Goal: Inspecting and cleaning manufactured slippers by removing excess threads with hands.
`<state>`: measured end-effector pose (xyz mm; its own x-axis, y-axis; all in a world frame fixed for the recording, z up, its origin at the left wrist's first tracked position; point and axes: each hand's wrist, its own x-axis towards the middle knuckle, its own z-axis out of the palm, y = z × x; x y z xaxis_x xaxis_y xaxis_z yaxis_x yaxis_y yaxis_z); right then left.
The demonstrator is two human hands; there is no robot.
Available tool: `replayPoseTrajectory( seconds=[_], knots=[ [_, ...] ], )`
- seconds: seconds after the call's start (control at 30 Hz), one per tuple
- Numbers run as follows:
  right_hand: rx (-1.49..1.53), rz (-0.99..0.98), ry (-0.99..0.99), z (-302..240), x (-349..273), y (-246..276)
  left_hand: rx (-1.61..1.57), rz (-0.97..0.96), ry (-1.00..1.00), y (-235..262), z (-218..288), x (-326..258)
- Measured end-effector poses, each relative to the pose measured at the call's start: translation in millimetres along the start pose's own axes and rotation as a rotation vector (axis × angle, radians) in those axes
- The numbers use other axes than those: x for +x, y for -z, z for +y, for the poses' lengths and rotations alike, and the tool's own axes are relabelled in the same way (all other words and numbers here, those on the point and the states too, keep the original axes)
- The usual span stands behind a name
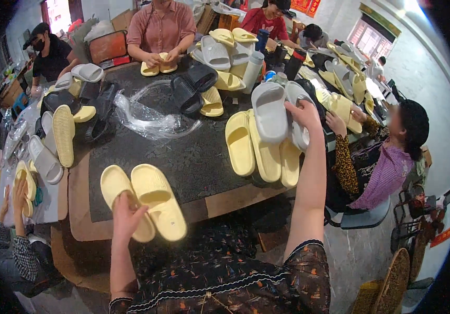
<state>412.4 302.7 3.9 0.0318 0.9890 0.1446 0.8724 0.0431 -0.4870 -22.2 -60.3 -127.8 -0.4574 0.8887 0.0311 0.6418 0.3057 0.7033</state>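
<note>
Near the front edge of the table, my left hand (126, 212) grips a pale yellow slide slipper (114, 179), its fingers tucked into the foot opening and partly hidden. The matching yellow slipper (171, 219) lies against it on the right, close to my thumb. Farther right, my right hand (304, 114) is closed on a light grey slipper (270, 114), at the side where it meets a second grey slipper (300, 140). Beneath this grey pair are several yellow slippers (239, 149), partly covered.
Crumpled clear plastic bags (154, 118) lie on the dark table mat (199, 157). Black slippers (186, 93) and mixed piles stand behind and at left. A white bottle (252, 72) stands among slippers at the back. Co-workers surround the tables; one sits close at right (379, 178).
</note>
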Motion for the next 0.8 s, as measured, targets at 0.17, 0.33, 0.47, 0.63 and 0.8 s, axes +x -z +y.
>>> replayPoseTrajectory(
  seconds=[0.17,0.33,0.47,0.63,0.8],
  knots=[
    [0.054,0.314,0.144,-7.9,-35.3,-7.2,-0.147,-0.098,-0.036,-25.6,7.1,-2.0],
    [0.213,0.473,0.516,-62.4,-109.5,-24.6,-0.142,-0.203,-0.069,-11.3,9.2,-3.3],
    [0.354,0.011,0.481,-84.8,-158.2,-79.0,-0.065,-0.322,-0.095,25.0,9.6,-10.2],
    [-0.021,-0.082,0.530,-76.8,-161.2,-177.7,-0.152,-0.134,-0.122,44.0,10.0,-8.4],
    [-0.199,-0.124,0.366,-73.3,-145.6,-235.1,-0.157,-0.014,-0.182,35.1,-2.6,-4.2]
  ],
)
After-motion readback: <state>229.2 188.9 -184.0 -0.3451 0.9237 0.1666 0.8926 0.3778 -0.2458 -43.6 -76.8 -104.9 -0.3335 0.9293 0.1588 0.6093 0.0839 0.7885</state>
